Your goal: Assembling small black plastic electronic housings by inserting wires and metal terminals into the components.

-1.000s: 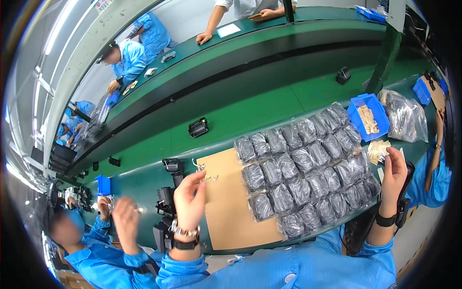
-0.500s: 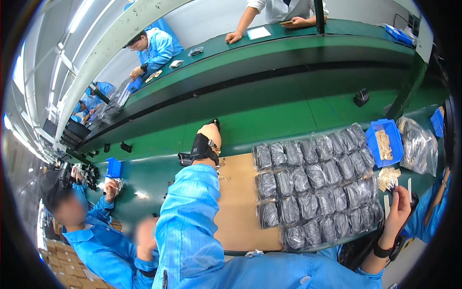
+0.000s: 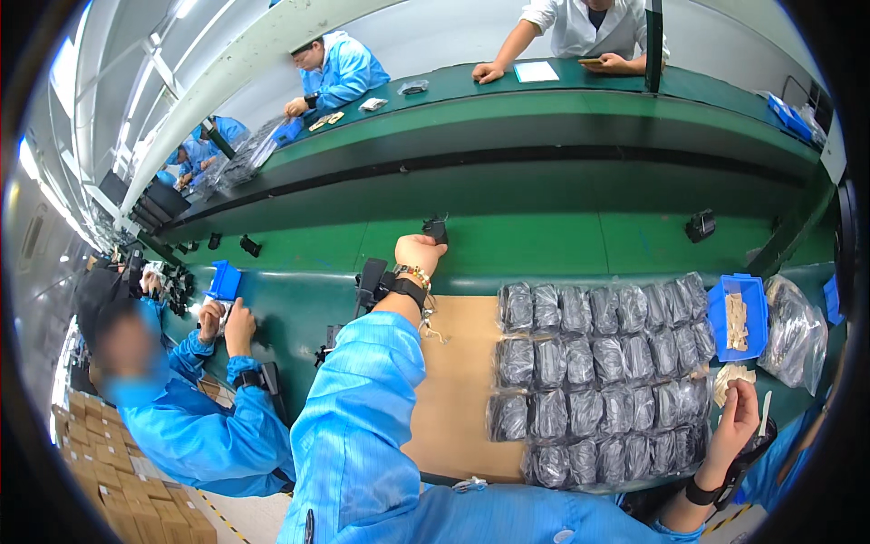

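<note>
My left arm stretches forward over the table, and my left hand (image 3: 419, 253) is closed around a small black boxy device (image 3: 436, 229) above the green belt. Its exact kind is too small to tell. To the right, my right hand (image 3: 742, 410) is half curled, fingertips drawn together at a pile of cream-coloured flat pieces (image 3: 730, 376). What those fingers hold, if anything, is hidden. Between my arms lie several rows of black items in clear plastic wrap (image 3: 580, 363), next to a bare brown board (image 3: 459, 381).
A blue bin (image 3: 715, 313) with cream pieces and a clear plastic bag (image 3: 790, 335) stand at right. Another black device (image 3: 700, 226) sits on the green belt (image 3: 544, 240). At left a co-worker (image 3: 199, 399) works beside a small blue bin (image 3: 224, 280). More people work across the belt.
My left hand, reaching over the belt before, now shows with the black device in its fingers. My right hand has moved closer to the cream pieces. The view has shifted; the co-worker's hands have risen.
</note>
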The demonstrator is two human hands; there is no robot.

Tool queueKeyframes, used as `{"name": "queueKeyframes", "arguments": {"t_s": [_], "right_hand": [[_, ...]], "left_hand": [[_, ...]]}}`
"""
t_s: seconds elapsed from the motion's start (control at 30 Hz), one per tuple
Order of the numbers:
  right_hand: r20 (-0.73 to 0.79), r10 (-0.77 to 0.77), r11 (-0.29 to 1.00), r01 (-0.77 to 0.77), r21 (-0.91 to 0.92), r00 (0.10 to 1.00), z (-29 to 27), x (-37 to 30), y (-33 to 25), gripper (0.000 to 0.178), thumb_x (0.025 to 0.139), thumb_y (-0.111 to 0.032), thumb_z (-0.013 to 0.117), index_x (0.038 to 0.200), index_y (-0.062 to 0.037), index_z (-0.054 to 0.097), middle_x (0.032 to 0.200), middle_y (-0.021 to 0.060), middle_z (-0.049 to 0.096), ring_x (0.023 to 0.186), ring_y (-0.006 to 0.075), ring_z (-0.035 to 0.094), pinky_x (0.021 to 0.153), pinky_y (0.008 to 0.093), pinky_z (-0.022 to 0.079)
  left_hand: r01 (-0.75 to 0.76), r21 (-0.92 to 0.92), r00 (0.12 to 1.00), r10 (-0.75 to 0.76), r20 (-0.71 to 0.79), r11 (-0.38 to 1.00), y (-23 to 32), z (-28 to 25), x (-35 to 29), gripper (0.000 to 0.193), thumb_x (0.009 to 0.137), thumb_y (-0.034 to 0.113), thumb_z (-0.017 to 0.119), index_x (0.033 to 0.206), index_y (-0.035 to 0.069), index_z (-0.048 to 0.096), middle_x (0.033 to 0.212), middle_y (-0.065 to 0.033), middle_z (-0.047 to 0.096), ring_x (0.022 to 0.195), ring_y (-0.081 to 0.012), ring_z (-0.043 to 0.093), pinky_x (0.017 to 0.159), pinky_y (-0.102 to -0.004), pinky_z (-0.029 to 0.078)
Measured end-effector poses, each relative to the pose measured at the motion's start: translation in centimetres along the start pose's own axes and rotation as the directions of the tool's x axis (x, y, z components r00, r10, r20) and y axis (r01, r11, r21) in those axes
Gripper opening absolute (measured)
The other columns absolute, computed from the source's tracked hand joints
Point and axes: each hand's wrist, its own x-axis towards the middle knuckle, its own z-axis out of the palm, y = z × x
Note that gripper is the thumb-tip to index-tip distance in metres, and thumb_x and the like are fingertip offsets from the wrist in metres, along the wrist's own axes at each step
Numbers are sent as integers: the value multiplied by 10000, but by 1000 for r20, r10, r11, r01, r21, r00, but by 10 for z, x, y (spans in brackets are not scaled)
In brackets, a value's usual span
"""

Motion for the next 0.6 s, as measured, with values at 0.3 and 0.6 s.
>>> {"name": "queueKeyframes", "arguments": {"t_s": [0.3, 0.6], "right_hand": [[-44, 69, 996, -66, 62, 997, 0, -7, 12, 156, 905, -26, 523, 1036, 49, 562, 975, 70, 588, 892, 119, 551, 810, 234, 421], [-33, 55, 997, -53, 52, 998, 0, -8, 2, 170, 907, -35, 521, 1046, 52, 564, 968, 69, 587, 887, 113, 544, 809, 236, 420]], "left_hand": [[115, 5, 991, -115, 66, 993, 2, -19, 10, 360, 543, 130, 838, 813, -12, 648, 789, -100, 669, 704, -209, 645, 695, -298, 512], [358, -575, 933, -300, 198, 736, 51, -64, -55, 257, 763, -18, 653, 990, -124, 598, 881, -158, 634, 876, -291, 623, 789, -319, 504]]}}
